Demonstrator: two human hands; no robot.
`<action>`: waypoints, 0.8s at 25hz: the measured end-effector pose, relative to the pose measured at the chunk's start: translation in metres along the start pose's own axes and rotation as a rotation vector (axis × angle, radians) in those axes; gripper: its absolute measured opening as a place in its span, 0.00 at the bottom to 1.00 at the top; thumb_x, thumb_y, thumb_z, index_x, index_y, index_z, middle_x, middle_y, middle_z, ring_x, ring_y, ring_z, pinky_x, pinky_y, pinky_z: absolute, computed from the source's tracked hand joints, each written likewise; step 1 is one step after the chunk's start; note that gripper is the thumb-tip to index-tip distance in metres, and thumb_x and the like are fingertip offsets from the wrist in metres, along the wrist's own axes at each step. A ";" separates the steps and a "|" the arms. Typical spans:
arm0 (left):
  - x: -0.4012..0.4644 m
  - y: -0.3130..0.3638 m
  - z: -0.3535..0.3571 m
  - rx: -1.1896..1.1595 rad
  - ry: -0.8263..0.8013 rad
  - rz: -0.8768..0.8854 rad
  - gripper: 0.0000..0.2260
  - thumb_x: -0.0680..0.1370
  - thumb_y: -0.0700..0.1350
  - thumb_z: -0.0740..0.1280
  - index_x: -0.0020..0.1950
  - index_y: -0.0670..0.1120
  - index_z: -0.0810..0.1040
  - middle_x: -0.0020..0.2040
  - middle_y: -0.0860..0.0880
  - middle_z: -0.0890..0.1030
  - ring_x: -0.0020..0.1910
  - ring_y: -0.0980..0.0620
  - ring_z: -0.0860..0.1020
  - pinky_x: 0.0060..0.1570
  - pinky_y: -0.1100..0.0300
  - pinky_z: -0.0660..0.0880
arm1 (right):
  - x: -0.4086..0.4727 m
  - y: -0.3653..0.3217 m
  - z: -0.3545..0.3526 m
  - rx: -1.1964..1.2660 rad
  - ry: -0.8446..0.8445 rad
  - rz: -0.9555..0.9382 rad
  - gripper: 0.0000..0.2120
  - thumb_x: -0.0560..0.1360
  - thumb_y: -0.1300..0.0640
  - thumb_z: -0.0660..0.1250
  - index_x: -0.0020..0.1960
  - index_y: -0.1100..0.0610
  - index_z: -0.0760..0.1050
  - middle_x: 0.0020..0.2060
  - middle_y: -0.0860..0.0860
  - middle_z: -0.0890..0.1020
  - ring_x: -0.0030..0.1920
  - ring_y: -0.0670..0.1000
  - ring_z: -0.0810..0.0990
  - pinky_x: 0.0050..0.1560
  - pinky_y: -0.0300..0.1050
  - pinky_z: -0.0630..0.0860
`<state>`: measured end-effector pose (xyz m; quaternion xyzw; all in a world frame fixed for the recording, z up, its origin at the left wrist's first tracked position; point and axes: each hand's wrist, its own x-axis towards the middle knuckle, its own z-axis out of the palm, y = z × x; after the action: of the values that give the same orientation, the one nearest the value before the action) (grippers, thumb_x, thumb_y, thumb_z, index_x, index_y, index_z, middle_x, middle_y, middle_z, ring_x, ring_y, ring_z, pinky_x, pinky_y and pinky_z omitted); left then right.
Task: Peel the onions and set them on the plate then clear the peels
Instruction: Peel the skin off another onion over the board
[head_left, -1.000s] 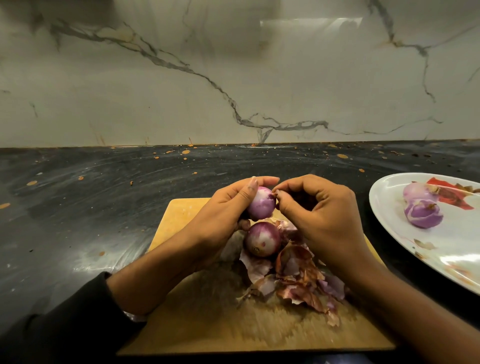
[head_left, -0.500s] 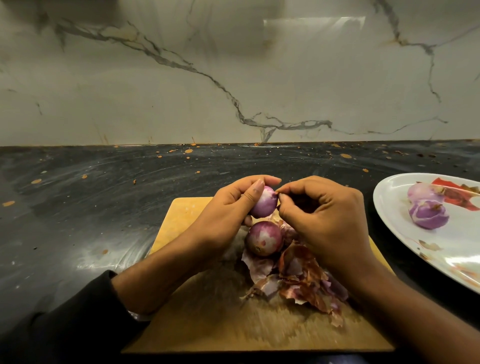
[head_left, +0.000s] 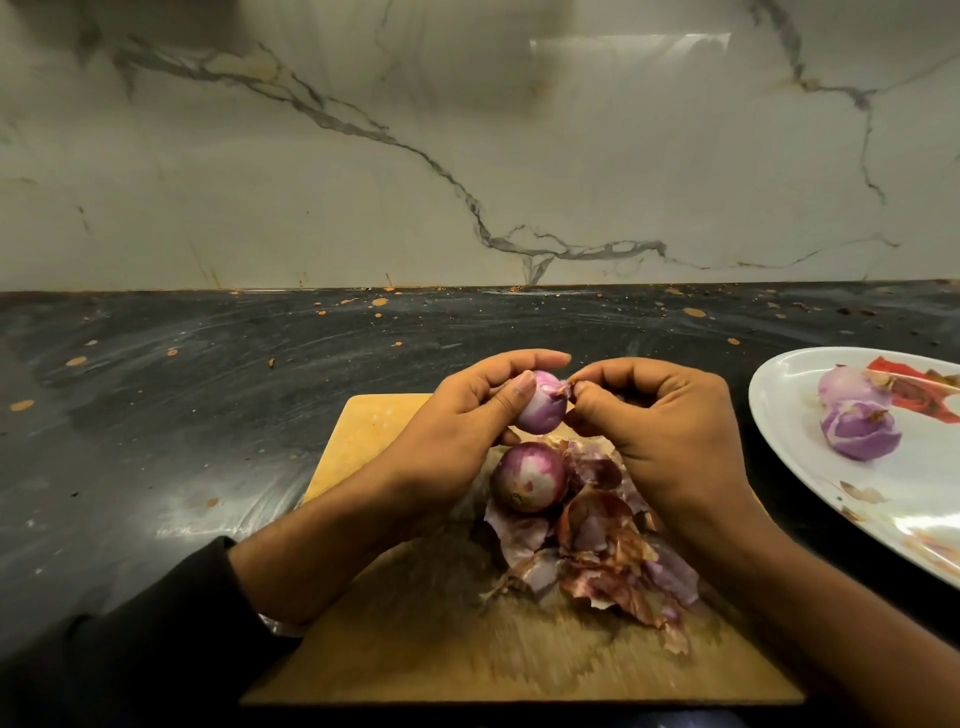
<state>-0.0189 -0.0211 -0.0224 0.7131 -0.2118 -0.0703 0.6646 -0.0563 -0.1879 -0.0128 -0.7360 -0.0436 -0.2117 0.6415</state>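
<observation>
Above the cutting board (head_left: 363, 441), the left hand (head_left: 457, 431) holds a small onion (head_left: 540, 408) in a closed grip while the right hand (head_left: 660, 431) pinches a skin flap (head_left: 567, 387) at its tip. Another onion (head_left: 527, 478) sits among peels (head_left: 608, 566) below; two peeled ones (head_left: 860, 431) lie on the plate (head_left: 779, 415).

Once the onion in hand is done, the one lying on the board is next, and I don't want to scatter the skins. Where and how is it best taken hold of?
Grip the onion on the board round its bulging middle, coming from above and from its left with the left hand. Its right side butts against the peel pile; top and left look bare.
</observation>
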 end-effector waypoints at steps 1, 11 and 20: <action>0.000 0.000 0.000 -0.016 -0.001 -0.009 0.13 0.84 0.43 0.58 0.64 0.52 0.79 0.60 0.47 0.83 0.61 0.39 0.79 0.63 0.31 0.70 | 0.000 -0.001 0.000 0.026 0.000 0.038 0.06 0.73 0.65 0.73 0.41 0.55 0.84 0.34 0.53 0.86 0.34 0.49 0.84 0.36 0.38 0.80; 0.003 -0.002 -0.001 -0.222 0.000 -0.064 0.14 0.84 0.39 0.57 0.67 0.46 0.75 0.64 0.37 0.78 0.60 0.43 0.79 0.58 0.50 0.76 | 0.005 -0.003 -0.001 0.185 -0.091 0.279 0.09 0.78 0.65 0.63 0.40 0.62 0.76 0.32 0.54 0.83 0.31 0.49 0.80 0.28 0.38 0.75; 0.006 0.004 -0.004 -0.333 0.128 -0.139 0.14 0.84 0.37 0.57 0.66 0.44 0.76 0.65 0.40 0.77 0.52 0.50 0.80 0.48 0.60 0.81 | 0.007 0.005 -0.005 -0.142 -0.038 0.081 0.10 0.76 0.64 0.64 0.38 0.57 0.80 0.29 0.49 0.80 0.32 0.45 0.76 0.35 0.42 0.75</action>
<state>-0.0125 -0.0197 -0.0173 0.6092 -0.1047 -0.1047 0.7791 -0.0499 -0.1951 -0.0148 -0.7845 -0.0108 -0.1744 0.5950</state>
